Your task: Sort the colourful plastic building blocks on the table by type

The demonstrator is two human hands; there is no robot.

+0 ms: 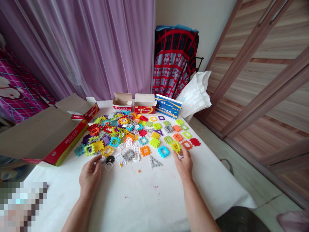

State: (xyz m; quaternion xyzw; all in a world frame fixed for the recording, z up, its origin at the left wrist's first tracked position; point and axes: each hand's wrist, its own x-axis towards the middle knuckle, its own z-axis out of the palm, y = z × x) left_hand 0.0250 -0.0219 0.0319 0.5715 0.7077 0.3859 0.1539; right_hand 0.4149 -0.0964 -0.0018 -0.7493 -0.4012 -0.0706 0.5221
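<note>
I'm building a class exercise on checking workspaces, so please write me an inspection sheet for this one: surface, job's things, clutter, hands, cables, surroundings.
Surface: white table cover, with small red marks near the person.
Job's things: colourful plastic pieces, heaped toward the left, spread apart at the right.
Clutter: open red box and blue box at the back, large carton at left, white bag at the far right corner.
Hands: left hand beside a black round piece; right hand at a yellow-green piece; grips unclear.
Cables: nothing seen.
Surroundings: purple curtain behind, wooden cupboard doors at right.
</note>
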